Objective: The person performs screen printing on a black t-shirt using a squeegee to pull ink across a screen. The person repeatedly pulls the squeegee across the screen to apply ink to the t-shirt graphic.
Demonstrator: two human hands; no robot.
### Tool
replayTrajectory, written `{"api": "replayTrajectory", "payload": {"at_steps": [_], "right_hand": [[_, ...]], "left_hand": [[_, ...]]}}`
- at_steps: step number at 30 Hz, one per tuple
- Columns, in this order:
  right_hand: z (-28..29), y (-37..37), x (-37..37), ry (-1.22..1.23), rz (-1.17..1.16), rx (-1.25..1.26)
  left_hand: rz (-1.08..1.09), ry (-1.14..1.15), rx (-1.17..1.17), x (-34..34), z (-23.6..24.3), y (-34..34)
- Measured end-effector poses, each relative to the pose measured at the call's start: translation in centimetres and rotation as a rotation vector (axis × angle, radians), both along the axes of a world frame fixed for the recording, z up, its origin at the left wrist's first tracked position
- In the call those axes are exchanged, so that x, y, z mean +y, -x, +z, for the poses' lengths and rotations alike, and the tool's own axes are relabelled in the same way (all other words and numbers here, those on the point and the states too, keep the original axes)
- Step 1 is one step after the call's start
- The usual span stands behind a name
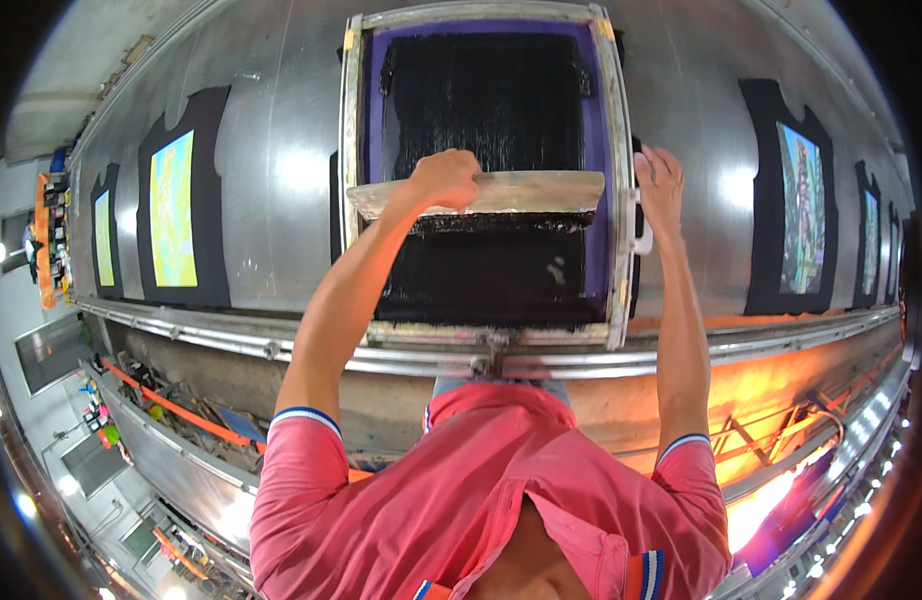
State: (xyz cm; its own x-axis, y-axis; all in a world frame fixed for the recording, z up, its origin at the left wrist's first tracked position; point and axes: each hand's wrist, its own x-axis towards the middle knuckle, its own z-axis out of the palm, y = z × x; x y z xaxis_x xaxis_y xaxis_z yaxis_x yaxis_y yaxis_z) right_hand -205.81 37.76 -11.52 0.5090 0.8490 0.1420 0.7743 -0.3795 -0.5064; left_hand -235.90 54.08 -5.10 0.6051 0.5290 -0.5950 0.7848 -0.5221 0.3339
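My left hand (444,180) is closed around the wooden-handled squeegee (541,190), which lies crosswise over the screen frame (621,120). Black ink (481,100) coats the mesh on both sides of the squeegee, and thick ink clings along its near edge. A purple border (600,265) surrounds the inked area. At the frame's right side rests my right hand (661,190), fingers stretched out and thumb toward the rim, beside a pale handle (642,230). Whether it touches the handle is hard to make out. Dark cloth edges show from under the frame.
A long metal table (281,200) runs left to right. Black shirts with yellow-green prints (173,210) lie left; one with a multicolored print (801,210) lies right, others beyond. A metal rail (431,362) borders the near edge. Orange light glows below right.
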Motion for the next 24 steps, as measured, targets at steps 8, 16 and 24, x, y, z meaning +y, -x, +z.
{"api": "replayTrajectory", "payload": {"at_steps": [8, 16, 24], "right_hand": [[5.0, 2.1, 19.5, 0.399, 0.614, -0.128], [0.3, -3.9, 34.1, 0.257, 0.579, -0.282], [-2.0, -1.4, 27.8, 0.163, 0.621, -0.340]], "left_hand": [[-0.009, -0.474, -0.175, 12.8, -2.1, -4.1], [0.068, -0.586, 0.054, 29.8, -3.6, -1.9], [0.008, -0.694, -0.132, 24.2, -6.3, 1.2]]}}
